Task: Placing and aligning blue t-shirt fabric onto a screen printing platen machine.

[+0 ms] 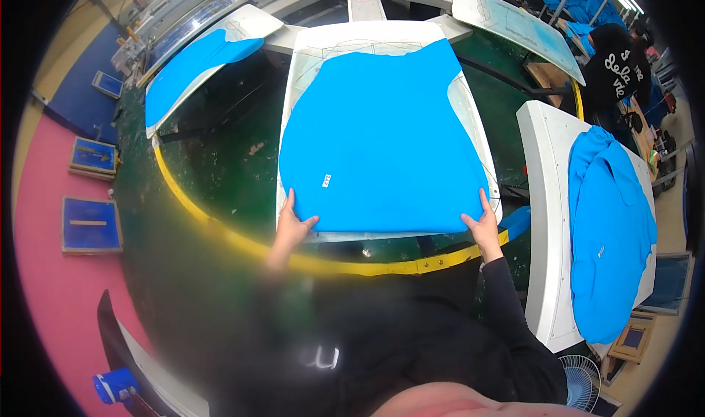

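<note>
A cut piece of bright blue fabric (pixel 378 138) with a small white label lies spread over the white board (pixel 367 35) in front of me. My left hand (pixel 294 227) is at its near left corner, thumb and index finger stretched apart, the thumb on the fabric's edge. At the near right corner my right hand (pixel 482 227) has the same spread shape, thumb touching the fabric. The other fingers of both hands are hidden or folded from sight. The fabric looks mostly smooth, with its near edge running almost straight between my hands.
A yellow curved rail (pixel 352 267) runs below the board's near edge. To the right, another white board (pixel 547 218) carries crumpled blue fabric (pixel 611 233). Blue fabric (pixel 194 68) covers a board at far left. A person in black (pixel 620 75) stands far right; a fan (pixel 580 380) sits near right.
</note>
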The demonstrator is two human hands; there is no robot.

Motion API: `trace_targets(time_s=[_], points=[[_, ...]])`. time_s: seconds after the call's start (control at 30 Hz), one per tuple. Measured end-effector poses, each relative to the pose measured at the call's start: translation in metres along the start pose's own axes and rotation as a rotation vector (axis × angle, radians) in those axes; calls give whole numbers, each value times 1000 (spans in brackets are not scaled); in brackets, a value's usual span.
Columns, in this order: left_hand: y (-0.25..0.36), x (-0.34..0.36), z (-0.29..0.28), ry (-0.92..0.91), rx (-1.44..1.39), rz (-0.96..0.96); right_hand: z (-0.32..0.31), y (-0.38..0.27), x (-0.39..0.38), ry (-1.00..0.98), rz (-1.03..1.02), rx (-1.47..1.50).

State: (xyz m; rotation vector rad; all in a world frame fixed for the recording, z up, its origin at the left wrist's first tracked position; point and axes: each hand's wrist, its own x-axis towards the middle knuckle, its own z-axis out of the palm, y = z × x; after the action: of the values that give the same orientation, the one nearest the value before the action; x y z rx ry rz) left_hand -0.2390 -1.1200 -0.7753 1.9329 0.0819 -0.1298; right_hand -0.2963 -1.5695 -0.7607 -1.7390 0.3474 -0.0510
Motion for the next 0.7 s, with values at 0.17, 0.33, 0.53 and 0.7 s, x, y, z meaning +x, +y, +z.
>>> trace_targets(time_s=[0.17, 0.33, 0.53, 0.7], points=[[-4, 2, 0, 22, 155, 106, -4, 7, 2, -24, -23, -56], [0, -8, 14, 130, 123, 67, 1, 15, 2, 84, -234, -238], [-5, -28, 42, 158, 63, 92, 25, 12, -18, 127, -175, -157], [10, -38, 41, 206, -279, -94, 27, -4, -26, 99, 62, 70]])
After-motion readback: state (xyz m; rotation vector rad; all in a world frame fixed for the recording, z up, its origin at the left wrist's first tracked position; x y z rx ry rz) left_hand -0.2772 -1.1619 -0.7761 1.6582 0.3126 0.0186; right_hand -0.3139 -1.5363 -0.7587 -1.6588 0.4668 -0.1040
